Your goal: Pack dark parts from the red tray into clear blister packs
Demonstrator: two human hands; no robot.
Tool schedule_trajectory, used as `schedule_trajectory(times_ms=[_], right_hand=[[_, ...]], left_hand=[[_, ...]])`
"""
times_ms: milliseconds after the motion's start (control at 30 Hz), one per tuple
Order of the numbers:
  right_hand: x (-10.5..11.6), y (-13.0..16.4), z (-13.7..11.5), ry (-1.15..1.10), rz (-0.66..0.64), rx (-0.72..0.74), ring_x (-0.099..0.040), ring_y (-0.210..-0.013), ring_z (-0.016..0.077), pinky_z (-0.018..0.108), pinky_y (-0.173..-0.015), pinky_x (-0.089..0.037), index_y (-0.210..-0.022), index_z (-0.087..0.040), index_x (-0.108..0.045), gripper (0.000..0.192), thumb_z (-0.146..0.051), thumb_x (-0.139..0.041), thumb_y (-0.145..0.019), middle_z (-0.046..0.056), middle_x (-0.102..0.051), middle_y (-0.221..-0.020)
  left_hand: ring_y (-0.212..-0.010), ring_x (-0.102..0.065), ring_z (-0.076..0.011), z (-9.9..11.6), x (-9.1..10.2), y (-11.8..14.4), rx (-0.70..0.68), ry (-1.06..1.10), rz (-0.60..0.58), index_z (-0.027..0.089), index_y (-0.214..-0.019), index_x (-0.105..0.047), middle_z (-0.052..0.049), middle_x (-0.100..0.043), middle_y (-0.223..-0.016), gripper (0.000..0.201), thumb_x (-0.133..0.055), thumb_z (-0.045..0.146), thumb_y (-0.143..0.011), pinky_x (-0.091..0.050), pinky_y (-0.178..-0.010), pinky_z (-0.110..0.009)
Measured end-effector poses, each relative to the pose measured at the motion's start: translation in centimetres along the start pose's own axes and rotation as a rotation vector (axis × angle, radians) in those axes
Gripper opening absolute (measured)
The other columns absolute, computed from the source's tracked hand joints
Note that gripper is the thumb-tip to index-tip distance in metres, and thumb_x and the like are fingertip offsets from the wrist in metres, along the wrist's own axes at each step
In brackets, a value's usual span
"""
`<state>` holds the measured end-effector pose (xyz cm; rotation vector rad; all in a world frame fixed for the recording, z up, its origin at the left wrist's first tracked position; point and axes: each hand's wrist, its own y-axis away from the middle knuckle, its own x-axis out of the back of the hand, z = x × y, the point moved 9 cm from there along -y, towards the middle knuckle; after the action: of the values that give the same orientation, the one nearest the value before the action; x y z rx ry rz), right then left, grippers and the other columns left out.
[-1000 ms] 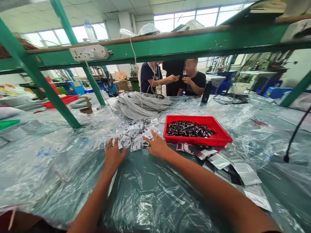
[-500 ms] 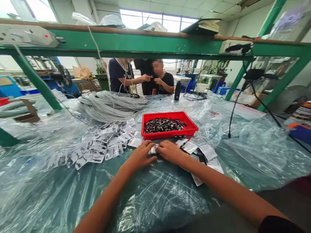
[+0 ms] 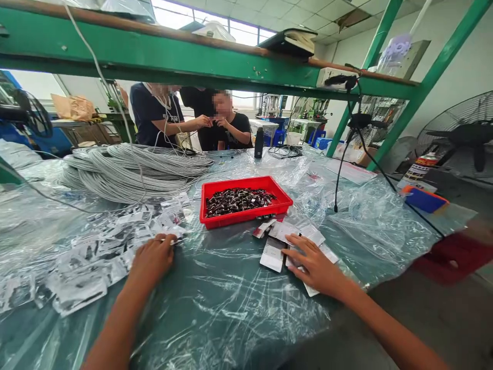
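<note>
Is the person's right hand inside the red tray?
No, the right hand is over the white packets in front of the red tray, outside it.

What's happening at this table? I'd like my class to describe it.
A person is handling small flat packets with bare hands at a plastic-covered table. The left hand is at the edge of a spread-out heap of packets; whether it grips one is unclear. The right hand, fingers spread, is over a smaller pile of packets. Farther back, between the hands, a red tray holds small dark parts. A grey cable coil lies behind the heap.
</note>
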<state>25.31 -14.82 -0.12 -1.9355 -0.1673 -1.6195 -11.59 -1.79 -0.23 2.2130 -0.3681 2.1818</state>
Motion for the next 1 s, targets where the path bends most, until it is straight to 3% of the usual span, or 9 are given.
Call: schedule_trajectory(times_ms=[133, 233, 333, 433, 533, 600, 700, 833, 1000], right_hand=[[0.7, -0.6, 0.6, 0.066, 0.118, 0.005, -0.043, -0.138, 0.0285, 0.05, -0.11, -0.042, -0.123, -0.018, -0.065, 0.03, -0.025, -0.049, -0.098, 0.015, -0.051, -0.145], [2.3, -0.7, 2.7, 0.131, 0.213, -0.109, -0.043, -0.137, 0.0298, 0.051, -0.111, -0.04, -0.127, -0.018, -0.063, 0.034, -0.026, -0.047, -0.098, 0.016, -0.049, -0.147], [3.7, 1.1, 7.5, 0.12, 0.294, -0.439, -0.039, -0.139, 0.0336, 0.055, -0.111, -0.039, -0.138, -0.02, -0.056, 0.044, -0.037, -0.047, -0.098, 0.015, -0.04, -0.153], [2.2, 2.6, 9.9, 0.016, 0.158, -0.635, -0.04, -0.139, 0.0363, 0.055, -0.109, -0.04, -0.142, -0.024, -0.052, 0.056, -0.049, -0.054, -0.092, 0.014, -0.037, -0.155], [0.2, 2.3, 7.6, -0.046, 0.036, -0.597, -0.033, -0.143, 0.038, 0.054, -0.112, -0.036, -0.143, -0.028, -0.051, 0.058, -0.049, -0.057, -0.09, 0.013, -0.035, -0.157], [-0.3, 1.6, 5.0, -0.058, 0.047, -0.559, -0.029, -0.144, 0.0395, 0.057, -0.112, -0.034, -0.144, -0.029, -0.05, 0.055, -0.045, -0.055, -0.092, 0.014, -0.031, -0.159], [-0.6, 0.4, 1.3, -0.125, 0.083, -0.47, -0.033, -0.142, 0.0393, 0.06, -0.112, -0.032, -0.141, -0.027, -0.053, 0.05, -0.043, -0.054, -0.093, 0.017, -0.027, -0.16], [-0.4, -1.0, -1.8, -0.296, 0.106, -0.258, -0.04, -0.139, 0.0301, 0.05, -0.114, -0.035, -0.123, -0.025, -0.065, 0.034, -0.037, -0.056, -0.092, 0.012, -0.038, -0.154], [1.6, -3.0, 2.0, -0.208, 0.2, -0.243, -0.049, -0.133, 0.0222, 0.039, -0.11, -0.045, -0.114, -0.02, -0.066, 0.028, -0.013, -0.048, -0.093, 0.01, -0.049, -0.147]], left_hand=[[-0.116, -0.058, -0.0398, -3.2, -0.3, 0.0, 0.07, 0.021, 0.032, 0.01, -0.123, -0.057, -0.023, -0.059, -0.125, 0.042, -0.035, 0.028, -0.092, -0.049, -0.093, -0.055], [-0.121, -0.055, -0.038, -0.7, 1.7, 0.3, -0.051, 0.081, 0.19, 0.014, -0.124, -0.055, -0.019, -0.057, -0.128, 0.042, -0.04, 0.032, -0.089, -0.047, -0.1, -0.056], [-0.118, -0.058, -0.0295, 7.5, 4.2, 1.4, -0.303, 0.275, 0.352, 0.021, -0.125, -0.055, -0.014, -0.055, -0.132, 0.04, -0.042, 0.04, -0.093, -0.049, -0.102, -0.047], [-0.129, -0.051, -0.0313, 18.9, 4.1, 2.2, -0.563, 0.368, 0.3, 0.025, -0.133, -0.055, -0.014, -0.047, -0.144, 0.047, -0.05, 0.047, -0.092, -0.048, -0.104, -0.048], [-0.143, -0.033, -0.0385, 27.8, 2.8, 1.9, -0.705, 0.377, 0.196, 0.028, -0.144, -0.045, -0.015, -0.032, -0.156, 0.06, -0.054, 0.053, -0.09, -0.036, -0.11, -0.062], [-0.145, -0.03, -0.0381, 30.1, 1.8, 1.2, -0.708, 0.378, 0.147, 0.03, -0.148, -0.04, -0.014, -0.03, -0.158, 0.059, -0.048, 0.051, -0.094, -0.032, -0.11, -0.067], [-0.143, -0.034, -0.035, 28.5, 0.9, 0.8, -0.691, 0.371, 0.148, 0.03, -0.147, -0.04, -0.013, -0.034, -0.157, 0.055, -0.045, 0.047, -0.096, -0.029, -0.113, -0.065], [-0.137, -0.044, -0.0311, 22.1, -0.2, 2.1, -0.653, 0.364, 0.164, 0.026, -0.149, -0.035, -0.015, -0.037, -0.155, 0.06, -0.049, 0.045, -0.094, -0.038, -0.111, -0.056], [-0.135, -0.047, -0.0331, 17.4, -0.3, 4.3, -0.542, 0.296, 0.142, 0.031, -0.14, -0.047, -0.012, -0.042, -0.152, 0.048, -0.05, 0.043, -0.093, -0.034, -0.112, -0.062]])
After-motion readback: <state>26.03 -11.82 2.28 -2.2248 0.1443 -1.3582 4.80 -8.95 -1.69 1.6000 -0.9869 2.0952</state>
